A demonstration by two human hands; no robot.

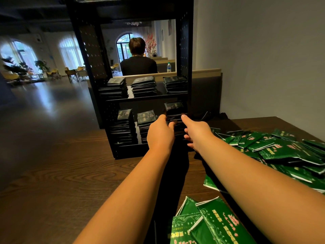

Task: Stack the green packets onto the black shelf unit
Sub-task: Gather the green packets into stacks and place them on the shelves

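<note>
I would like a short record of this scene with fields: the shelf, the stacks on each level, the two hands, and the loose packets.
shelf: black metal shelf unit, standing on the dark wooden table
upper level: three stacks of green plastic packets
lower level: three stacks, including the right stack
hands: left hand and right hand grip the right stack from either side
loose packets: heap of green packets on the table's right; more near the front
</note>
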